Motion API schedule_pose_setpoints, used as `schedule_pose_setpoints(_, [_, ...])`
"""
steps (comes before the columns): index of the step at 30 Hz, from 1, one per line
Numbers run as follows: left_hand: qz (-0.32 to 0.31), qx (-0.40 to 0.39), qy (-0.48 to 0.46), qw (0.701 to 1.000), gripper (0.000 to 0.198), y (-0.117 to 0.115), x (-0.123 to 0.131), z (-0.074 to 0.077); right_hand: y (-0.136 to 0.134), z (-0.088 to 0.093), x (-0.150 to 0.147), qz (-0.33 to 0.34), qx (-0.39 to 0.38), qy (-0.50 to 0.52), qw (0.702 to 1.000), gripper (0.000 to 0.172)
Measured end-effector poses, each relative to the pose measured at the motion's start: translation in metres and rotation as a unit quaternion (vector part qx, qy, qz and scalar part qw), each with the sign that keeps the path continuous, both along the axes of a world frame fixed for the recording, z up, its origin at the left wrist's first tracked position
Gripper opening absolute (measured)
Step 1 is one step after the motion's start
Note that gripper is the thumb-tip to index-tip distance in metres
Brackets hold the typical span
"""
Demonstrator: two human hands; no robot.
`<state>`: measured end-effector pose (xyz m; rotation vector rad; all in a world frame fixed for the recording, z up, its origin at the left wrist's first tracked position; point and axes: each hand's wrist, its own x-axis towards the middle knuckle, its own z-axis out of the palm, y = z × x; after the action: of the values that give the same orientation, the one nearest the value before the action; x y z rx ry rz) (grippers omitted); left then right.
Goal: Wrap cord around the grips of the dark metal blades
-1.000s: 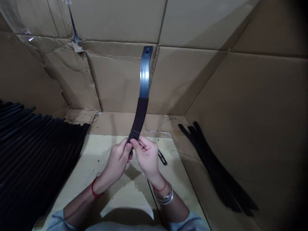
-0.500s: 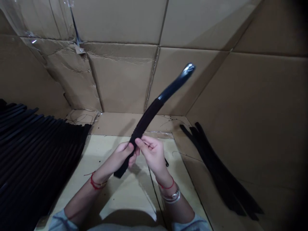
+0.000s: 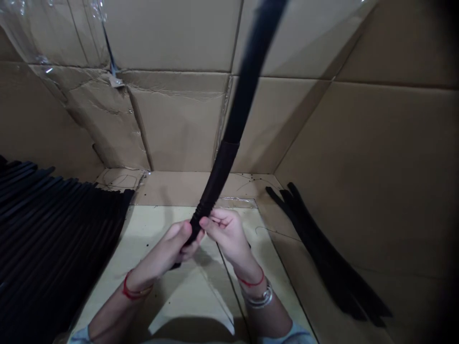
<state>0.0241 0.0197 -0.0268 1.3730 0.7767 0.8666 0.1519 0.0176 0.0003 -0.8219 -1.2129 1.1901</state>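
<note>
A long, curved black bar (image 3: 247, 79) rises from my hands and runs out of the top of the view. Around its lower part is a dark brownish-black sleeve (image 3: 220, 169), wrinkled into folds just above my fingers. My left hand (image 3: 175, 243) is wrapped round the lower end, thumb on top, and a short black tip shows below it. Higher up on the other side, my right hand (image 3: 225, 234) pinches the sleeve between thumb and curled fingers. The bar's far end lies outside the view.
Many long black strips (image 3: 64, 239) lie side by side at left. Several more black strips (image 3: 322, 253) rest at right against a cardboard wall (image 3: 387, 181). Below my hands is a pale board (image 3: 139, 248). Cardboard panels (image 3: 179, 119) stand behind.
The bar has swung more upright and nearer, so its shiny far end has left the view. Both hands have moved slightly down, and the sleeve near them is more bunched.
</note>
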Motion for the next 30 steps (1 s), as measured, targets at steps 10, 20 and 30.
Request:
schedule_pose_setpoints(10, [-0.037, -0.051, -0.046, 0.997, 0.054, -0.008, 0.002, 0.004, 0.002, 0.0, 0.004, 0.067, -0.017, 0.026, 0.997, 0.037])
schedule_pose_setpoints(20, [0.058, 0.052, -0.01, 0.997, 0.038, -0.021, 0.013, 0.003, 0.004, -0.003, 0.007, -0.009, -0.015, 0.079, 0.997, 0.028])
schedule_pose_setpoints(30, [-0.087, -0.066, -0.087, 0.99, 0.042, -0.029, 0.017, 0.006, -0.003, 0.01, 0.028, -0.086, 0.001, 0.105, 0.991, 0.035])
